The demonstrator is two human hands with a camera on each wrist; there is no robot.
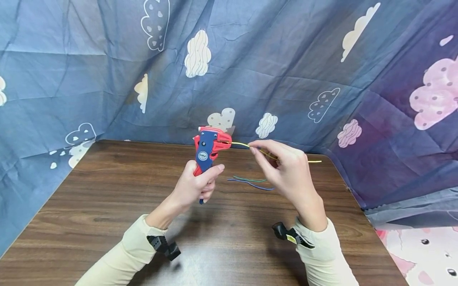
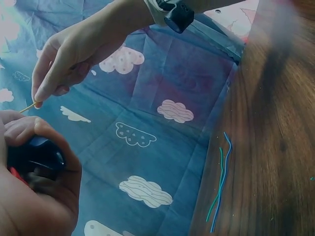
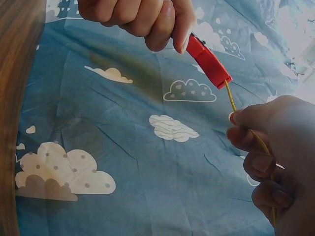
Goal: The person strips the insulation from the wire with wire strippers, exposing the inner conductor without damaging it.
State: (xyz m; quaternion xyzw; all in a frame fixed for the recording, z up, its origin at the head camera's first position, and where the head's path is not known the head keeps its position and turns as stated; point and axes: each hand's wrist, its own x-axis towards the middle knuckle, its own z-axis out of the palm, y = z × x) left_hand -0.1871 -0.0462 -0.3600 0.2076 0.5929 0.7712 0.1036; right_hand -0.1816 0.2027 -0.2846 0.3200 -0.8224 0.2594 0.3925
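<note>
The left hand [image 1: 198, 184] is curled round the handle of a red and blue tool [image 1: 204, 151] above the table [image 1: 107, 198]. The right hand [image 1: 293, 171] pinches a yellow wire [image 1: 241, 143], one end in the tool's red mouth. A green wire [image 2: 222, 169] and a blue wire [image 2: 230, 147] lie on the table

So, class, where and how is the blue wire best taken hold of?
Probably pinch the blue wire from above at its right end in the head view, perhaps with the right hand once the yellow wire is let go: it is thin, lies on the table, and that end reaches past the green wire.
</note>
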